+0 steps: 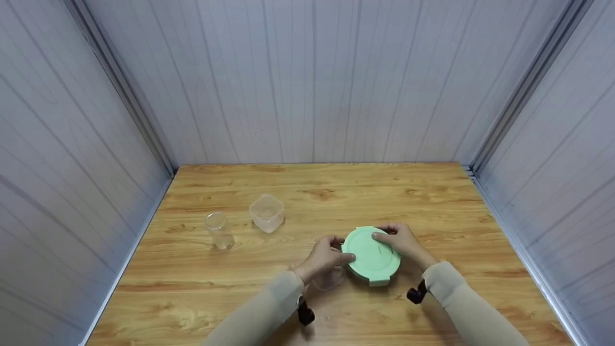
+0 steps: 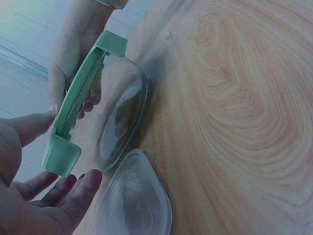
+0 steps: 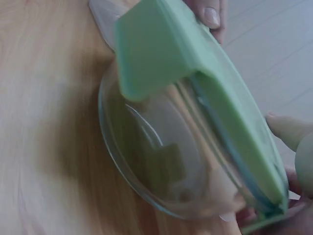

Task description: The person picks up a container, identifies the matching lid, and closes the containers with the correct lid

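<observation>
A round mint-green lid (image 1: 372, 254) with side flaps sits on a clear glass bowl (image 3: 151, 161), which stands on the table. My left hand (image 1: 322, 259) pinches the lid's left edge, thumb on top and fingers beside and below a flap (image 2: 61, 156). At the far right edge, my right hand (image 1: 403, 242) grips the lid, its thumb lying on the top face. The right fingertips are partly hidden behind the rim. A translucent rounded-square plastic lid (image 2: 134, 196) lies by the bowl, under my left hand.
Toward the left stand a clear drinking glass (image 1: 221, 233) and a small translucent square container (image 1: 267, 214). The wood-grain table (image 1: 192, 298) is bounded by pale panel walls (image 1: 312, 86) at the back and both sides.
</observation>
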A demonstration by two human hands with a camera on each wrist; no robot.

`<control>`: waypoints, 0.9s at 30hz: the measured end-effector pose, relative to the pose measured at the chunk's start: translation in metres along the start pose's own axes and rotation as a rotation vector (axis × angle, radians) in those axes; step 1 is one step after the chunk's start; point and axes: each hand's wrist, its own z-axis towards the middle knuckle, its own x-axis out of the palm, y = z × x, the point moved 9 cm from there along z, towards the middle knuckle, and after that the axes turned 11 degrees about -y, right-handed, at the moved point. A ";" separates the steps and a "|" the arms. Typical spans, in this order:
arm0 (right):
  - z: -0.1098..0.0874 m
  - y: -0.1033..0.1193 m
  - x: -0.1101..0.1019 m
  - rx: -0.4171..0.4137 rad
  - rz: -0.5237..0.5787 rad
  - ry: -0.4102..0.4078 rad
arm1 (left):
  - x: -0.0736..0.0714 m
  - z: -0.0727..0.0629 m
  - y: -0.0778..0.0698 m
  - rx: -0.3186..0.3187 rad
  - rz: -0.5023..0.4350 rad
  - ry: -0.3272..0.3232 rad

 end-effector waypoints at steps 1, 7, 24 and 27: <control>0.000 -0.001 -0.001 0.008 -0.010 0.013 | 0.000 0.000 -0.001 0.003 -0.003 0.004; -0.005 -0.009 -0.008 0.065 -0.054 0.094 | 0.001 0.000 0.000 -0.001 -0.010 0.018; -0.023 -0.002 -0.018 -0.001 -0.063 0.218 | 0.006 -0.001 -0.003 0.003 -0.030 0.035; -0.027 -0.002 -0.018 -0.012 -0.044 0.238 | 0.005 -0.001 -0.004 0.021 -0.018 0.023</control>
